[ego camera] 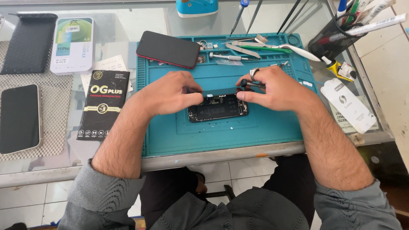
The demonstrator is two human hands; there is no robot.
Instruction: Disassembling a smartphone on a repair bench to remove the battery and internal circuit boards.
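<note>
Fingers (194, 99) of both hands pinch an opened phone (218, 107) on a teal mat (221, 132) (glass table (128, 25), tiled floor).

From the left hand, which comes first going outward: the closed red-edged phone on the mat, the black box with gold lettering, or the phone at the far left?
From the left hand:
1. Red-edged phone, just above it on the teal mat.
2. Black box, left, off the mat.
3. Far-left phone, on the mesh pad near the table edge.
</note>
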